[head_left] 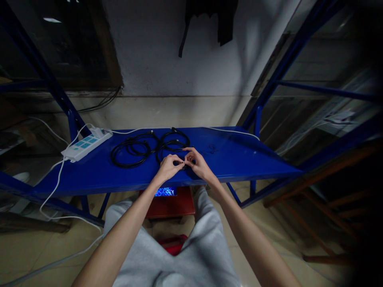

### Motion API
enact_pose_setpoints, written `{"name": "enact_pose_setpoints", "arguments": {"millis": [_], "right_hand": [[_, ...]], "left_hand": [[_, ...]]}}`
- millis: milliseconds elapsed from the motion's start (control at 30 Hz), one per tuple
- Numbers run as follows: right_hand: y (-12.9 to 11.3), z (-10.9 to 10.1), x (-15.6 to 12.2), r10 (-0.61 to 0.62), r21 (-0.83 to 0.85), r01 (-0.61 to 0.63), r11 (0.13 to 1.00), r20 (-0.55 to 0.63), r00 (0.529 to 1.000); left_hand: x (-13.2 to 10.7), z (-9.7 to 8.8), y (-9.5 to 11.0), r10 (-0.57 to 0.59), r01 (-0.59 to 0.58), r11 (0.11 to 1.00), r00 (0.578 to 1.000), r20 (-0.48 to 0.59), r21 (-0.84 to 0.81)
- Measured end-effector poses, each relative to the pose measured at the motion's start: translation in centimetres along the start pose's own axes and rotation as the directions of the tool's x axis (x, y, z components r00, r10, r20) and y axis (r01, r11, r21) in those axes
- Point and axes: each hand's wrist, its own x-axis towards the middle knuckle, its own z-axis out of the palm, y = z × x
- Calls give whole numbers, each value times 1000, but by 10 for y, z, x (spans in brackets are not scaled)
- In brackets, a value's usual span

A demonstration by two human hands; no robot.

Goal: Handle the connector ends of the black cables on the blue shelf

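Our left hand (170,165) and right hand (196,162) hid the near side of the right cable coil (158,148). Each grip was pinched narrow; what lay between the fingertips was too small to tell. Another glossy, black, rounded cable coil (127,165) lay left on the smooth blue counter (236,155).

The worktop (239,157) is a deep, plain blue, set off by the solid black of the left cable coil (131,165) and the right cable coil (172,142) and by the white cord (230,130) along its back edge. Near the back left corner, the power strip (86,145) is white with pale blue socket panels. Beyond the front edge come a dark red stool (182,203), a screen (166,191) in bright swirls of blue, and light grey trousers (206,243).
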Motion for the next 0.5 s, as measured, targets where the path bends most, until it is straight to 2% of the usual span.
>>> {"name": "enact_pose_setpoints", "arguments": {"millis": [133,500], "right_hand": [[0,1,-1,3,-38,-4,999,-7,1000],[1,6,-2,28,-21,-27,999,53,998]], "left_hand": [[1,0,1,-4,3,1000,1000,-29,-31],[3,-1,-7,-12,13,999,999,41,-38]]}}
